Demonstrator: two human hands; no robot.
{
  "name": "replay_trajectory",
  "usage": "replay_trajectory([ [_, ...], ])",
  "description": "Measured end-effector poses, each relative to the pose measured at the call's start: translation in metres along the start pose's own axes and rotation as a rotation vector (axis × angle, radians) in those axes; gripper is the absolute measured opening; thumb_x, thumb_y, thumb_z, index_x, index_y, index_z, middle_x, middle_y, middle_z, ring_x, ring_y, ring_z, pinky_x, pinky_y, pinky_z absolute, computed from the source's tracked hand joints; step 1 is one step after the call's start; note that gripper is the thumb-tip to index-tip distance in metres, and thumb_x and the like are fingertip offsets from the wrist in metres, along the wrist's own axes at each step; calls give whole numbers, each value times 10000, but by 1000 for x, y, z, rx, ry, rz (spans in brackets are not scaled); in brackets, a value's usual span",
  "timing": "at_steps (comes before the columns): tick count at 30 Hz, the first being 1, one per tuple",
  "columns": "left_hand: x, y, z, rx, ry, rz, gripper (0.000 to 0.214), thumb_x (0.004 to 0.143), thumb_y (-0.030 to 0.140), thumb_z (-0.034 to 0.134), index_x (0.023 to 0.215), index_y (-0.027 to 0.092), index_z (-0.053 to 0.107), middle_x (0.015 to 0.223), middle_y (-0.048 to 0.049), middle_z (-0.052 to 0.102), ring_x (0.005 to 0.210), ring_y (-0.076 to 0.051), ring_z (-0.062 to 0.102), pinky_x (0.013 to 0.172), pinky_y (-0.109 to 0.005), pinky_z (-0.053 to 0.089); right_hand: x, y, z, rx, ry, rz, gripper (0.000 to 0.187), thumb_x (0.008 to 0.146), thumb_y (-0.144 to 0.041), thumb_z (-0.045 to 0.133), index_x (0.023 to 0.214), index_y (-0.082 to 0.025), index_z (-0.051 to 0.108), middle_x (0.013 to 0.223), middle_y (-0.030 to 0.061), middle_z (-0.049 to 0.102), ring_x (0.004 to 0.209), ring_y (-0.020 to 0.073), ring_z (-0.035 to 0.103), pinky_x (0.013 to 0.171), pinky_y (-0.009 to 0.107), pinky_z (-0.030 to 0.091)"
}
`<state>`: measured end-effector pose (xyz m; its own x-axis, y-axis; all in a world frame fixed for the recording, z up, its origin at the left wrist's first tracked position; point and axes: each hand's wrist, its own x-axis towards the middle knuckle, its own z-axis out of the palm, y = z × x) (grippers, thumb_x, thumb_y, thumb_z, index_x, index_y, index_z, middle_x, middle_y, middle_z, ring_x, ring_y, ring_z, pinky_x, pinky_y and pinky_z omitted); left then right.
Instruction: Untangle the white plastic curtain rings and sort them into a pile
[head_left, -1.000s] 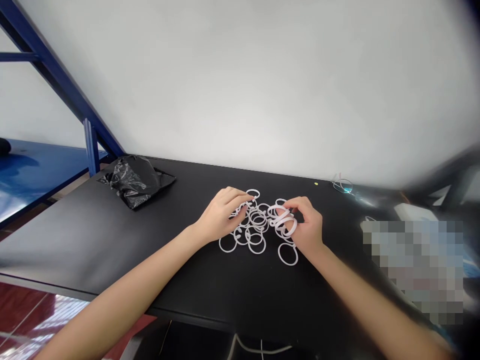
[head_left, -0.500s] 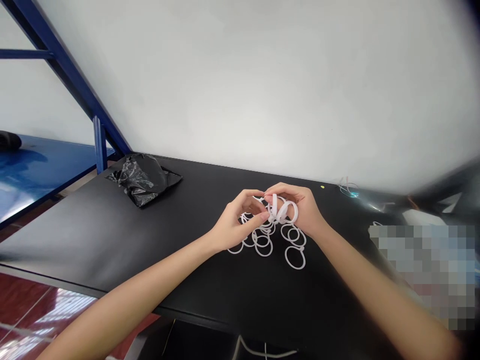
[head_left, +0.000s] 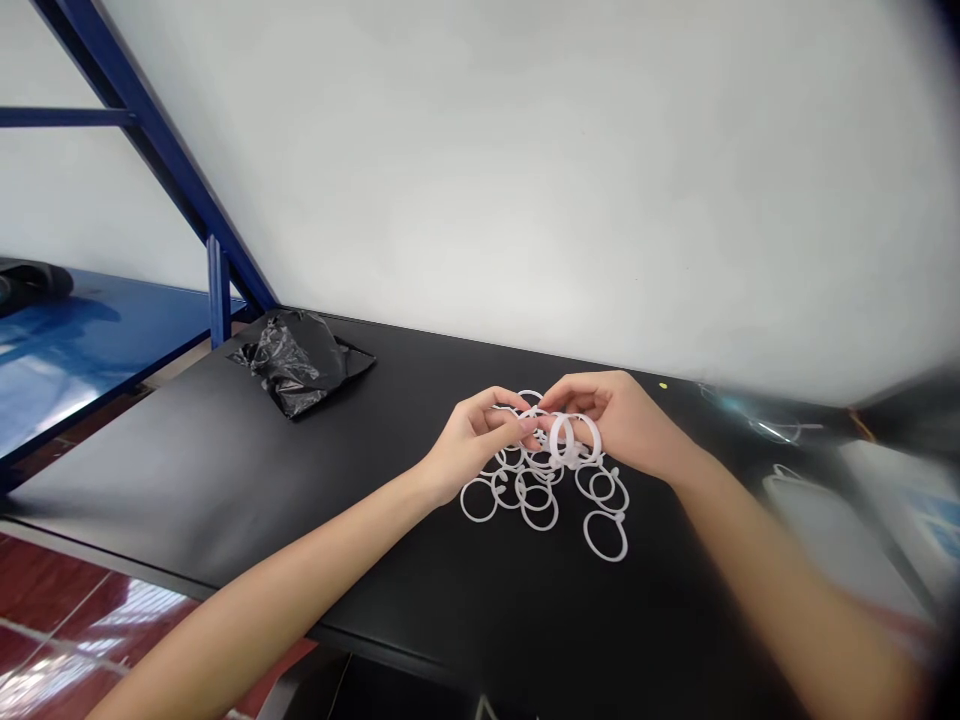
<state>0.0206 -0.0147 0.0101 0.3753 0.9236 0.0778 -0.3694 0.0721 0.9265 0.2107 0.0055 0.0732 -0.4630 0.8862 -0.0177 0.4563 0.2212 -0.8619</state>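
Note:
Several white plastic rings [head_left: 537, 490] lie in a loose heap on the black table [head_left: 225, 480]. My right hand [head_left: 622, 425] is raised just above the heap, fingers curled round a small bunch of white rings [head_left: 574, 440]. My left hand [head_left: 476, 445] meets it from the left, its thumb and fingers pinched on a ring at the edge of that bunch. One larger ring [head_left: 604, 536] lies apart at the heap's near right.
A crumpled black plastic bag [head_left: 300, 360] lies at the table's far left. Blue metal frame bars [head_left: 172, 170] and a blue shelf [head_left: 67, 340] stand to the left. A white wall runs behind. Blurred clear and white items [head_left: 795, 470] sit at the right.
Both hands lifted off the heap and came together above it. My right hand carried up a bunch of rings and my left hand pinched onto it.

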Motion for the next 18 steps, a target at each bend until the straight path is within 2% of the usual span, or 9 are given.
replay_trajectory([
  [3,-1,1,0,-11,3,17,263,816,285,737,985,160,579,757,-16,711,743,-133,673,760,-266,493,-3,1,0,-8,42,47,203,709,-321,779,827,-177,700,687,34,681,590,155,615,516,261,481],
  [9,-3,-2,4,57,-58,-15,396,749,211,789,1050,173,535,806,-25,705,729,-140,654,699,-270,495,-6,-3,6,-93,80,5,81,758,-267,706,778,-189,707,651,8,669,569,128,596,518,246,456],
  [14,-2,-2,2,37,-3,-7,316,795,217,739,1042,165,549,781,-33,714,746,-152,666,748,-289,487,-9,-9,3,-99,53,-1,68,757,-256,702,761,-188,706,683,12,672,591,127,605,503,235,446],
  [18,-1,1,-1,-119,-19,-54,194,876,239,609,1056,171,582,826,-36,721,792,-151,663,804,-294,469,-7,-4,-3,57,13,1,176,734,-316,749,827,-176,697,747,34,683,618,132,606,516,243,466],
])
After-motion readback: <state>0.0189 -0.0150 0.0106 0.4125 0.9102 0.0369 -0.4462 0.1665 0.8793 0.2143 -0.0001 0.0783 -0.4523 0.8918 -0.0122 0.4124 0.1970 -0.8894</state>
